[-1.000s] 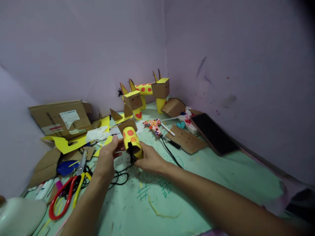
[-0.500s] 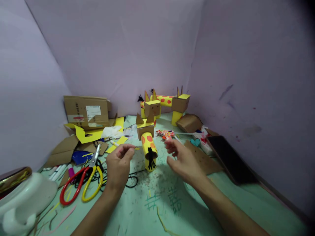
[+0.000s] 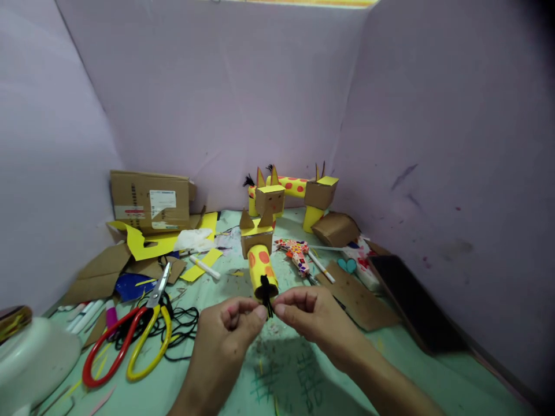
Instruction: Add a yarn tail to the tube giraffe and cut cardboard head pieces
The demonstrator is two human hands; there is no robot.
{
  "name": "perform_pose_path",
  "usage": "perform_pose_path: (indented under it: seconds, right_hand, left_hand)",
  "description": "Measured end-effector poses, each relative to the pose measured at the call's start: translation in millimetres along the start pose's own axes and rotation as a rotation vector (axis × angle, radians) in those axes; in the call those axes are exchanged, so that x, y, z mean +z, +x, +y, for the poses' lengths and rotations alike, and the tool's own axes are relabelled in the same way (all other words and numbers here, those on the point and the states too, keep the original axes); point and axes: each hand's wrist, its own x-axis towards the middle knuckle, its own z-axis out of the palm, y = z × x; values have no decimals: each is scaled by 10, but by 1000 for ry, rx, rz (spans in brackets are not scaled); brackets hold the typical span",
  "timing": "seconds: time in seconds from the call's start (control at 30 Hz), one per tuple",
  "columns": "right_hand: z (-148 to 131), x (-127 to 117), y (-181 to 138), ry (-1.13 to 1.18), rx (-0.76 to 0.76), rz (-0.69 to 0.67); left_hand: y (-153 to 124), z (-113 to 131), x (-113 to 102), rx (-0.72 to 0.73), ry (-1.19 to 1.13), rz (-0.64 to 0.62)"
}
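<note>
Just in front of me stands a small cardboard animal [image 3: 261, 266], its yellow tube body spotted with orange and its box head with two pointed ears facing away. From the body's near end hangs a black yarn tail [image 3: 265, 287]. My left hand [image 3: 232, 332] pinches the tail's strands from the left, thumb against forefinger. On the other side my right hand [image 3: 318, 318] pinches them too, its fingertips close to the left ones. The lower ends of the strands are partly hidden by the fingertips. A small yellow scrap [image 3: 237, 273] lies left of the body.
Red-and-yellow-handled scissors [image 3: 150, 329] lie at left, over tangled black yarn [image 3: 184, 323]. A white pot [image 3: 34, 358] stands front left. Two similar cardboard animals [image 3: 269, 200] stand behind. To the right are a patterned glue gun [image 3: 297, 252], a cardboard piece [image 3: 364, 297] and a phone [image 3: 411, 300].
My left hand has let go of the small yellow scrap and moved right to the tail. My right hand, open before, has come in leftward and closed on the strands. The view has shifted slightly.
</note>
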Motion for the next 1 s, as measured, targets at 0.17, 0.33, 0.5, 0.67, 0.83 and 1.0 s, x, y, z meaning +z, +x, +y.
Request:
perform_pose_path:
  seconds: [0.17, 0.33, 0.5, 0.67, 0.83, 1.0]
  right_hand:
    - [-24, 51, -15, 0, -12, 27]
    - [-53, 81, -24, -2, -20, 48]
    - [-35, 73, -16, 24, -6, 77]
    - [-20, 61, -10, 59, 2, 63]
    - [-45, 69, -19, 44, 3, 32]
    - [-58, 71, -20, -8, -7, 35]
  left_hand:
    - [-24, -22, 70, -12, 51, -42]
    - [-21, -27, 133, -37, -23, 33]
    - [29, -70, 134, -42, -138, 44]
    - [32, -95, 127, -43, -177, 14]
    - [-3, -89, 149, -37, -170, -23]
    - [15, -67, 172, -45, -150, -19]
